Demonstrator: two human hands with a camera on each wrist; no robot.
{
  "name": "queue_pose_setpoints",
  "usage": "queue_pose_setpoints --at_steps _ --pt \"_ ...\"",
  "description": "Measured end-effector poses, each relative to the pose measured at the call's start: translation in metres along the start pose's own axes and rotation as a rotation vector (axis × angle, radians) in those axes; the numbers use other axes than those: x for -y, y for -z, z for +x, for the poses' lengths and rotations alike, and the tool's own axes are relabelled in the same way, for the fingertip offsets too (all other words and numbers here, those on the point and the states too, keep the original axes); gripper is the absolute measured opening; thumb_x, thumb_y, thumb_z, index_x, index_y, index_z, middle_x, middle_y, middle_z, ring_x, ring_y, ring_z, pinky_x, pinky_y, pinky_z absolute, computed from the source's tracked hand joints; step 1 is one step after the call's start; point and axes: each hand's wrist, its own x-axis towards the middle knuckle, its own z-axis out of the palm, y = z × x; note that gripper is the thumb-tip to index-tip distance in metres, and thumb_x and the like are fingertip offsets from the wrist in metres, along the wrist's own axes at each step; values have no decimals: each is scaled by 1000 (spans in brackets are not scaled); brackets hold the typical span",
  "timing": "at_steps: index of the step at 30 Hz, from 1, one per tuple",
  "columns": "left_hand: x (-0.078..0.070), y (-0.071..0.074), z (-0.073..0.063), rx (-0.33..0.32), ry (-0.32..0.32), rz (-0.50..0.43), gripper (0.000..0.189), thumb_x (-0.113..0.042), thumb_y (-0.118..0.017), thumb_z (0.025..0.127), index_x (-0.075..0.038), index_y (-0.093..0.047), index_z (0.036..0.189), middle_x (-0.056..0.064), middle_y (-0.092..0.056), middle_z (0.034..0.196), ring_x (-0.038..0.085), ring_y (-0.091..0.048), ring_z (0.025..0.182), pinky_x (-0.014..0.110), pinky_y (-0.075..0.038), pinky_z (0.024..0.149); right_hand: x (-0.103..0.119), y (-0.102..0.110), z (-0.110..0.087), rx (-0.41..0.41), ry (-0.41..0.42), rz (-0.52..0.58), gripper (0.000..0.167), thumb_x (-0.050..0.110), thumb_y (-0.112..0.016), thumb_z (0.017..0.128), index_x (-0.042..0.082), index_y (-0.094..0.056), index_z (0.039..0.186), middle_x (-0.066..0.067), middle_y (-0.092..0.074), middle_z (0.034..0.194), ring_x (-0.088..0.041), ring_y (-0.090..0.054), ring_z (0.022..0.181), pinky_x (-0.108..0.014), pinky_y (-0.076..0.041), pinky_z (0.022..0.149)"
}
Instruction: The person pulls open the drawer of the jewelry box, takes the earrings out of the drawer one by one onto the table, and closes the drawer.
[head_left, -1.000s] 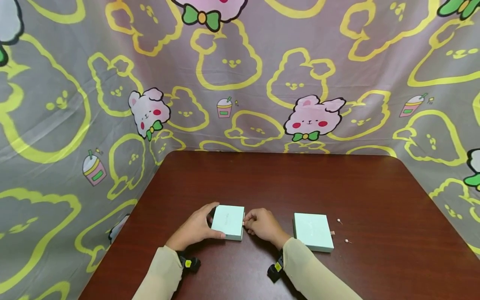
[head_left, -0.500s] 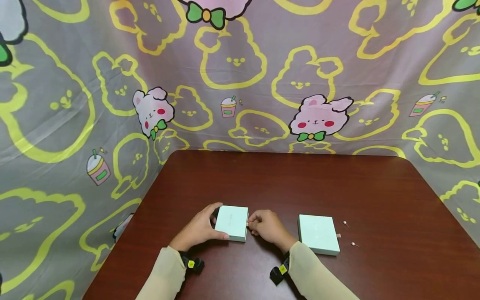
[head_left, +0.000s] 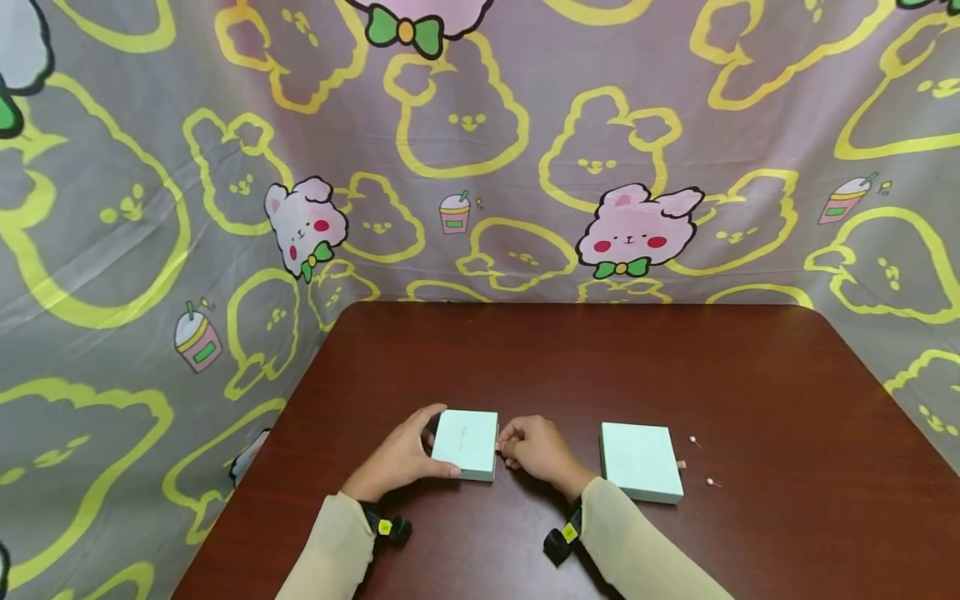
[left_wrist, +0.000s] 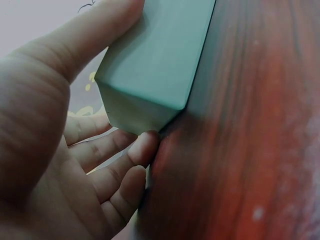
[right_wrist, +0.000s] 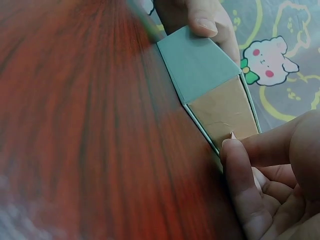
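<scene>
A pale mint-green square jewelry box lies flat on the table. My left hand grips it from the left, thumb along the near side and fingers spread toward the far left corner. In the left wrist view the hand has its fingertips by the box's lower corner. At the box's right side my right hand pinches a small pull tab between thumb and forefinger. That tab sticks out of a tan drawer front, which sits within the mint sleeve.
To the right lies a second mint-green box, with a short tab on its right side. Beyond it are two small white-headed pins, one farther and one nearer. A patterned cloth hangs behind the brown table.
The head view has shifted slightly, so everything sits a little farther right than one second ago. Both hands keep their hold on the box and its tab.
</scene>
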Motion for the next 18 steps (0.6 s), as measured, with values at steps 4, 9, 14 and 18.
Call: queue_pose_setpoints --at_steps 4,9,14,18 --pt "-2 0 1 -6 9 -9 107 -50 -91 59 -12 -39 144 1 -52 103 18 -51 83 36 -44 68 1 3 2 2 4 -1 11 -2 -65 87 3 -69 77 -3 -66 68 -16 -62 55 -31 -52 52" --pt "-2 0 2 -8 15 3 107 -51 -91 59 -13 -39 145 1 -51 104 18 -51 84 36 -44 68 3 4 2 -1 -14 21 10 -1 -65 86 2 -68 76 -4 -66 67 -17 -63 55 -32 -52 52" --pt "2 -1 1 -13 5 6 108 -51 -91 59 -13 -39 145 1 -52 105 18 -52 84 35 -45 69 2 2 1 -2 -30 35 9 0 -66 85 1 -68 77 -5 -67 68 -16 -63 55 -32 -52 52" --pt "7 -2 0 -18 -8 -2 105 -50 -91 60 -13 -40 145 1 -52 106 17 -52 84 35 -45 69 1 -1 1 -11 -33 36 8 -1 -66 85 1 -68 77 -5 -67 68 -16 -63 54 -32 -52 52"
